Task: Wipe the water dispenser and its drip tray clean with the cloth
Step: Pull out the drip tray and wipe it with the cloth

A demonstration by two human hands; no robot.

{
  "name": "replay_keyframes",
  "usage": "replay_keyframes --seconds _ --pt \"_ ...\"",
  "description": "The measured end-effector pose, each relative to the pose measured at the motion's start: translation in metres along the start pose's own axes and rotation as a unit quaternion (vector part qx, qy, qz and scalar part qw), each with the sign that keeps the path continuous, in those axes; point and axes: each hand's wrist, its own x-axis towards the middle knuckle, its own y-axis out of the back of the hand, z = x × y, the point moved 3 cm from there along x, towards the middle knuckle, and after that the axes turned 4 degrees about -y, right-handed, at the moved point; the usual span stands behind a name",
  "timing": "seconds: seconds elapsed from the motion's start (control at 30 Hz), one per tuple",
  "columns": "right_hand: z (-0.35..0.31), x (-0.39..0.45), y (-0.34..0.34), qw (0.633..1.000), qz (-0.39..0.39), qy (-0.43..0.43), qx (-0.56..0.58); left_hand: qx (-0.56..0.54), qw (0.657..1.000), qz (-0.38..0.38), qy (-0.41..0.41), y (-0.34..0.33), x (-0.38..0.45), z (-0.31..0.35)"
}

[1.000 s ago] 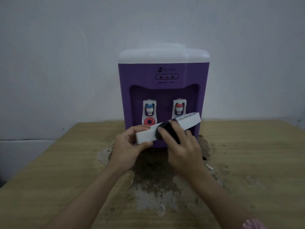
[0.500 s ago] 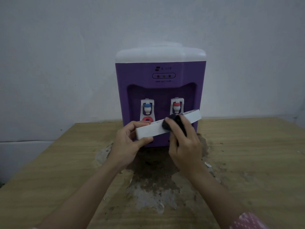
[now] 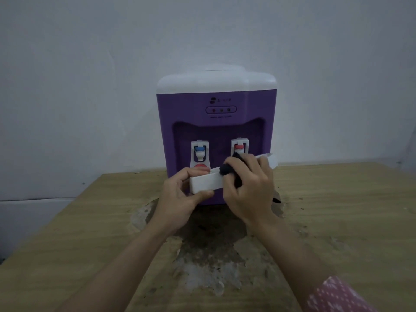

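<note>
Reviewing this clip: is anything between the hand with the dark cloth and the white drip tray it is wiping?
Nothing visible. The right hand presses the dark cloth straight onto the white plastic drip tray, which the left hand holds at its left end, lifted in front of the purple water dispenser.

- Water dispenser (image 3: 216, 122): smooth plastic, purple body with a faint sheen, white top matt
- Drip tray (image 3: 206, 182): plain white plastic, smooth and matt
- Cloth (image 3: 227, 171): dark, soft, bunched fabric
- Bench (image 3: 337, 210): pale wood-grain surface, its veneer worn away to a rough, blotchy patch in front of the dispenser
- Wall (image 3: 90, 86): matt, painted
</note>
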Motion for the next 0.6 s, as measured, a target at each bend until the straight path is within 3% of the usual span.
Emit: replay_keyframes --seconds 0.1,0.17,0.23,0.33,0.4,0.5,0.6 --pt "-0.013 -0.014 -0.003 0.991 -0.021 0.129 -0.011 -0.038 0.999 0.007 -0.018 -0.004 0.004 0.006" --pt "-0.006 -0.016 -0.001 0.985 -0.035 0.17 -0.02 -0.046 0.999 0.007 -0.016 -0.002 0.007 0.01" --pt "0.01 -0.014 0.003 0.993 -0.014 0.118 -0.005 -0.039 0.999 -0.003 -0.011 0.003 0.008 0.011" --pt "0.037 -0.007 0.008 0.996 0.035 -0.07 0.045 -0.013 1.0 -0.011 0.0 0.013 0.006 0.01" --pt "0.042 -0.006 0.009 0.991 0.046 -0.115 0.041 -0.009 1.0 -0.012 0.005 0.013 0.006 0.008" --pt "0.019 -0.015 0.004 0.997 0.04 -0.054 0.026 -0.027 1.0 -0.008 0.012 0.006 0.007 0.009" --pt "-0.01 -0.03 -0.005 0.996 -0.005 0.089 0.015 -0.058 0.998 -0.021 -0.002 -0.003 0.005 0.012"
